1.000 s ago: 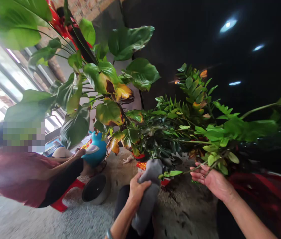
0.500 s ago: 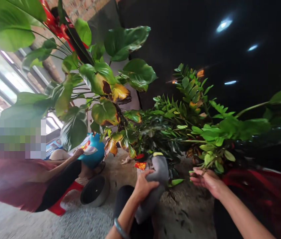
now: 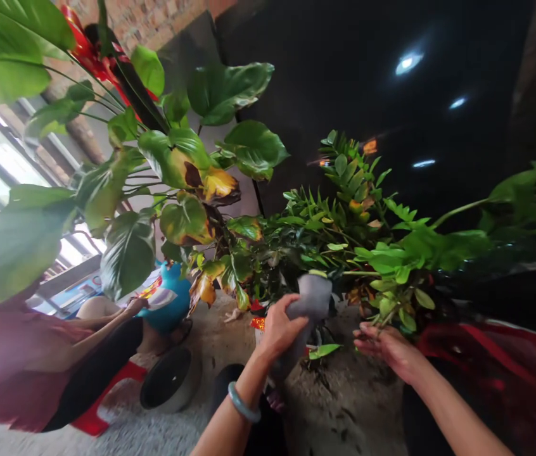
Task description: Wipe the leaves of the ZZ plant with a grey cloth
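Grey, soft-looking cloth item [image 3: 315, 296] fills the left hand [image 3: 283, 331] at the low centre of my head-camera feed, held in front of dark foliage [image 3: 275, 253] with its pale-edged end uppermost. That hand is closed around the item's side, thumb across the near face, back of the hand toward the camera. The right hand [image 3: 384, 345] lies at low leafy stems [image 3: 386, 307], fingers loosely bent and only partly closed; I cannot tell whether it pinches a stem or merely touches one. From my remote seat, I judge the step in hand to be holding the grey item up while the other hand is at the stems. A next move would call for a firm left grasp and a light right touch. Both forearms slant up from the bottom edge, well apart, a bangle [image 3: 244, 403] on the left wrist. A single green leaf [image 3: 324, 351] shows between the hands; a person [image 3: 21, 361] sits off to the left on a red stool [image 3: 128, 373].
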{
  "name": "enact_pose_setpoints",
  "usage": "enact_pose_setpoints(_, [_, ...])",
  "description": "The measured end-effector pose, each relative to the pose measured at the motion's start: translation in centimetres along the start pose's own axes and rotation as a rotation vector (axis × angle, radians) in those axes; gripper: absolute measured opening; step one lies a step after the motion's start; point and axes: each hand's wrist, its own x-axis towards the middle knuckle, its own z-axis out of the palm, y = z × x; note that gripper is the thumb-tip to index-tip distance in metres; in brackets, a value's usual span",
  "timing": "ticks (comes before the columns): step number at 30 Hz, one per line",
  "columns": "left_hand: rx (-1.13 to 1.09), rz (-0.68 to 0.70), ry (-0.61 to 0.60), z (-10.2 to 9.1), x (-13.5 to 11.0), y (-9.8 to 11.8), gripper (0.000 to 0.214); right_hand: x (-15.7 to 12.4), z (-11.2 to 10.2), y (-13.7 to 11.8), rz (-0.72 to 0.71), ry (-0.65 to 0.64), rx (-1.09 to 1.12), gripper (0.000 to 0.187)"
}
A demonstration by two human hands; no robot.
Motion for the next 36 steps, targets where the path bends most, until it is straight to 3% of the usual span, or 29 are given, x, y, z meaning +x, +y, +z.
enact_pose_setpoints(2, [0.01, -0.009, -0.165, 0.1, -1.0, -0.4, 0.037, -0.2, -0.2, -0.1, 0.005, 0.027, -0.023, 0.012])
enact_pose_setpoints(4, [-0.037, 0.036, -0.193, -0.6, -1.4, 0.2, 0.037, -0.5, -0.5, -0.2, -0.001, 0.049, -0.042, 0.013])
enact_pose_setpoints(8, [-0.083, 0.127, 0.088, -1.8, 0.5, 2.4, 0.038, -0.8, -0.8, -0.4, -0.008, 0.034, -0.054, 0.011])
enact_pose_setpoints(11, [-0.015, 0.118, 0.219, -1.2, 1.8, 1.7, 0.039, -0.8, -0.8, -0.4, -0.009, -0.009, -0.058, 0.01])
enact_pose_setpoints(13, [0.096, 0.046, 0.154, -0.3, 1.4, 0.0, 0.041, -0.9, -0.7, -0.4, -0.015, -0.002, -0.06, 0.009])
enact_pose_setpoints(18, [0.288, -0.119, -0.171, 0.1, -3.0, -3.8, 0.041, -1.5, -0.5, -0.6, -0.013, 0.03, -0.07, 0.01])
enact_pose_setpoints(21, [0.238, -0.083, -0.144, -0.9, -3.7, -3.6, 0.041, -1.7, -0.6, -0.8, -0.015, 0.035, -0.071, 0.011])
enact_pose_setpoints(24, [0.232, -0.057, -0.006, -1.6, -1.9, -2.7, 0.042, -1.5, -0.5, -0.8, -0.016, 0.053, -0.052, 0.012])
enact_pose_setpoints(28, [0.317, -0.159, 0.1, -0.9, -0.6, -3.2, 0.041, -0.9, -0.1, -0.5, -0.007, 0.031, -0.025, 0.014])
enact_pose_setpoints(31, [0.383, -0.228, -0.049, -0.1, -2.4, -4.4, 0.039, -0.9, 0.1, -0.3, -0.009, 0.036, -0.035, 0.014])
enact_pose_setpoints(33, [0.327, -0.19, -0.187, -0.2, -3.8, -4.8, 0.038, -1.1, -0.1, -0.4, -0.008, 0.045, -0.041, 0.015])
enact_pose_setpoints(34, [0.278, -0.157, -0.211, -0.5, -4.1, -4.8, 0.038, -1.2, -0.1, -0.5, -0.007, 0.041, -0.04, 0.014])
enact_pose_setpoints(36, [0.197, -0.09, -0.13, -1.2, -3.7, -4.3, 0.041, -1.3, -0.3, -0.7, -0.011, 0.015, -0.031, 0.014])
